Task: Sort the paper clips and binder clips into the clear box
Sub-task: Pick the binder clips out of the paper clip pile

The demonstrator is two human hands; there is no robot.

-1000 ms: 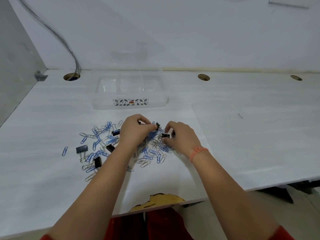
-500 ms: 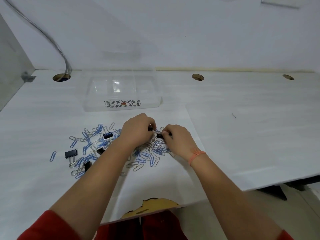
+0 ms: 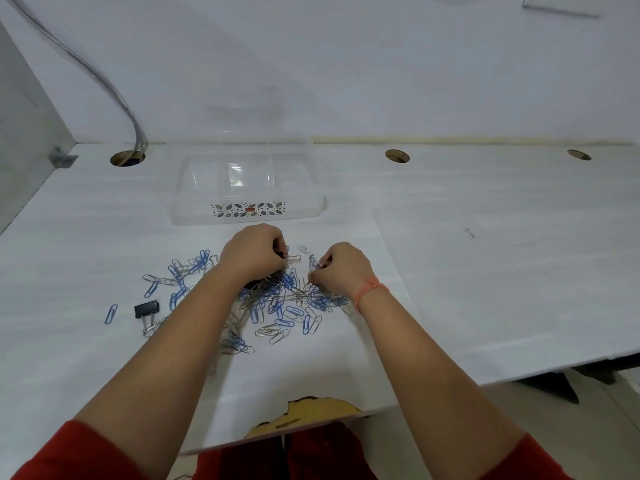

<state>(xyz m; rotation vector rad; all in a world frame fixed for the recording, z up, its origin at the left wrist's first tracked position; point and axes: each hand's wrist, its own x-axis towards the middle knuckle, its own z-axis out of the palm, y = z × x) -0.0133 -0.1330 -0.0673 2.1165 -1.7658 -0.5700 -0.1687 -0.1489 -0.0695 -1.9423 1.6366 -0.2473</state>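
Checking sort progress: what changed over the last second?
The hands drew slightly apart: left hand closed over a dark clip, right hand pinching a paper clip off the pile. Unchanged: clear box looks empty, lone binder clip at left.

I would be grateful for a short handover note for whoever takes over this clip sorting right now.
Left hand: closed over the pile's far edge, something dark at its fingertips.
Right hand: pinching what looks like a paper clip.
Paper clips, blue and silver, lie scattered on the desk; one black binder clip sits apart at the left.
Clear box stands behind the pile and looks empty.
Done: apparently nothing boxed. Left: nearly all clips.
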